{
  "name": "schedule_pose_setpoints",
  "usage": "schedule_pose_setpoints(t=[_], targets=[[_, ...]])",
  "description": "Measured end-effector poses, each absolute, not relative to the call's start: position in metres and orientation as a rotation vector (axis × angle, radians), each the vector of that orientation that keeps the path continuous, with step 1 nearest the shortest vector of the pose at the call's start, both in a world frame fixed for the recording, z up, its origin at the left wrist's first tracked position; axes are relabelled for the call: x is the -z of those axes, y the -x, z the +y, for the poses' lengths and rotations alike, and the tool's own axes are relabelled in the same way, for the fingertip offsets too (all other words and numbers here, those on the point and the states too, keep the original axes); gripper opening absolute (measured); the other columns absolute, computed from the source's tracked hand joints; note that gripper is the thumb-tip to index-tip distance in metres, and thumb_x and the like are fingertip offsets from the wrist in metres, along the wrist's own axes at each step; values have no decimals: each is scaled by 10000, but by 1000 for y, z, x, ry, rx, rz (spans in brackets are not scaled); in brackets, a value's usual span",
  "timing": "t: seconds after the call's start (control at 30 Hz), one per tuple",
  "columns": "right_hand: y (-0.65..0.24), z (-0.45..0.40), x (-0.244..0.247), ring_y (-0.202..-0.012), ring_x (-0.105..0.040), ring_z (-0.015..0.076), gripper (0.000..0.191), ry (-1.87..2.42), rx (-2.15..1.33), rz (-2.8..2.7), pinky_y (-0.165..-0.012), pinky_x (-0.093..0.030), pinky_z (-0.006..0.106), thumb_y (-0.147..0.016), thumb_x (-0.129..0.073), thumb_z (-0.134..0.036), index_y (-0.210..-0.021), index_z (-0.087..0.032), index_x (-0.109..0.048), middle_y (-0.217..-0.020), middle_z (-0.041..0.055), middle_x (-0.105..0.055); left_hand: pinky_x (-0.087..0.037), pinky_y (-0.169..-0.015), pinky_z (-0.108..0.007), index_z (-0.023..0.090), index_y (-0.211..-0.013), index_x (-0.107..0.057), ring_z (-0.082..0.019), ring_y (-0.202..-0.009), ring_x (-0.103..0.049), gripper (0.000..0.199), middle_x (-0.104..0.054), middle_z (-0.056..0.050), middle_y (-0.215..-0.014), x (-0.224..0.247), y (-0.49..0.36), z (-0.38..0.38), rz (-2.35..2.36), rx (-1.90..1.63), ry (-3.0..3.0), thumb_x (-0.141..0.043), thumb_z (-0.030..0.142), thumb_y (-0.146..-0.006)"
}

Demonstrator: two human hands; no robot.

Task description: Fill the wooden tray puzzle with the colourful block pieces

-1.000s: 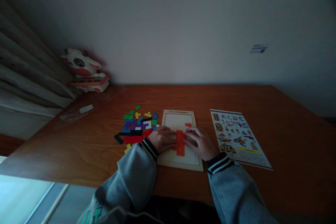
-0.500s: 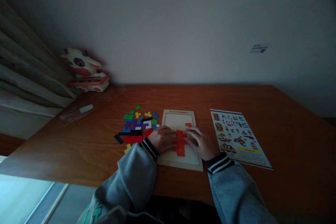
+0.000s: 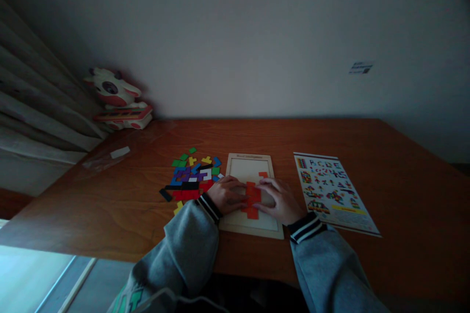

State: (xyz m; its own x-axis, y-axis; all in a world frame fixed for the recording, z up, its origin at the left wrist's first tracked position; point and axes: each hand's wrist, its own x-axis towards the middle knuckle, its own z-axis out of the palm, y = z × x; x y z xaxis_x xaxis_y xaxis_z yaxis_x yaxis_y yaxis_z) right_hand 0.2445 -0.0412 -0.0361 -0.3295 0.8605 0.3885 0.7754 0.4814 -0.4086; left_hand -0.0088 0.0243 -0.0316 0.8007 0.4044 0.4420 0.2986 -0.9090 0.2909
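A shallow wooden puzzle tray [image 3: 253,234] lies in front of me. Several orange puzzle pieces [image 3: 253,196] sit together in its middle, forming an upright block. My left hand [image 3: 228,195] rests over the tray's left side, fingers bent against the block's left edge. From the right, my right hand [image 3: 279,200] has its thumb and forefinger on the block's right edge, curved round a piece there. One separate orange piece [image 3: 263,174] lies higher up, by the tray's right rim. My fingers partly cover the block, so single pieces are hard to tell apart.
Left of the tray is a loose pile of coloured puzzle pieces [image 3: 190,186]. A printed pattern sheet [image 3: 332,190] lies on the right. Clear plastic wrapping [image 3: 106,159] and a cow-shaped toy keyboard [image 3: 123,102] are at the left, near the curtain [image 3: 40,102].
My right thumb has shifted left and down along the block's right edge, and its fingers have moved slightly. The left hand stays almost still.
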Motion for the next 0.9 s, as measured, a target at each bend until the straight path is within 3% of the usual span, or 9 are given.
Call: schedule_pose_setpoints(t=[0.67,0.9], targets=[[-244,-41,40,-1163,-571,287,476,1373,-192,-2156,-993,-457,484,-793,-725,-529,-1185,-269,-655,-1211,87,-620,-501,-943,-391,284,-1021,-783,-237,-1068,-601,285,-693,-76,-1204,35,5,22,554,-783,-2805,-667,502,-880],[-243,-40,40,-1142,-582,246,246,1370,-194,-2123,-1004,-461,466,-942,-573,-371,-1146,-263,-656,-1182,76,-626,-506,-930,-378,287,-996,-788,-234,-1052,-595,295,-698,-63,-1199,39,3,22,568,-808,-2843,-670,525,-870]])
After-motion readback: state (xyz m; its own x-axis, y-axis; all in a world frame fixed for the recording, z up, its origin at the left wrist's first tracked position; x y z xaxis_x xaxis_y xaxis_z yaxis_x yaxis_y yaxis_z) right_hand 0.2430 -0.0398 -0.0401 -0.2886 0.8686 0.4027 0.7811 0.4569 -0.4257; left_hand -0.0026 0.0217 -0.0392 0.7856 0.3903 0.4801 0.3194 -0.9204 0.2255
